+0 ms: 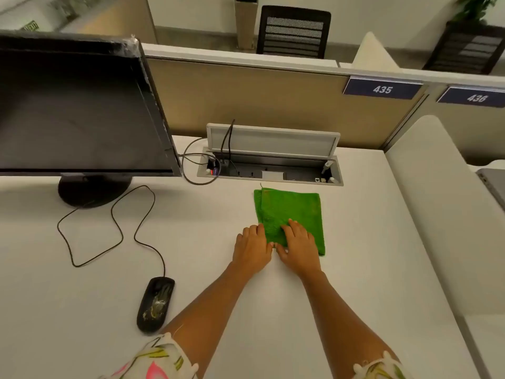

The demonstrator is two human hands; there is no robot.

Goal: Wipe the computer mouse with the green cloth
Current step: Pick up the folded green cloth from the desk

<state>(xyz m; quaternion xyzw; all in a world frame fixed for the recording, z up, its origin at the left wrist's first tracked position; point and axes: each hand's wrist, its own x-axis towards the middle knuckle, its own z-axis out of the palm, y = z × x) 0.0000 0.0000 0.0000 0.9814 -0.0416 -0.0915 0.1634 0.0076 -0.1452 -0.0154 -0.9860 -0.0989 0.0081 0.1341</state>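
Lying folded into a rough square on the white counter (355, 242), the green cloth (295, 212) has both hands on its near left corner: the left hand (252, 248) at its edge, the right hand (297, 247) on top, fingers curled and pinching the fabric. The black computer mouse (155, 303), smeared with pale grime, sits well apart to the left, its cord looping toward the monitor (76, 110). Behind the cloth, the open cable box (270, 170) holds sockets and plugged-in leads.

The green cloth (295, 212) is nubbly terry, the bench (355, 269) smooth matt white, and the black mouse (155, 305) glossy, probably plastic, with pale smears.
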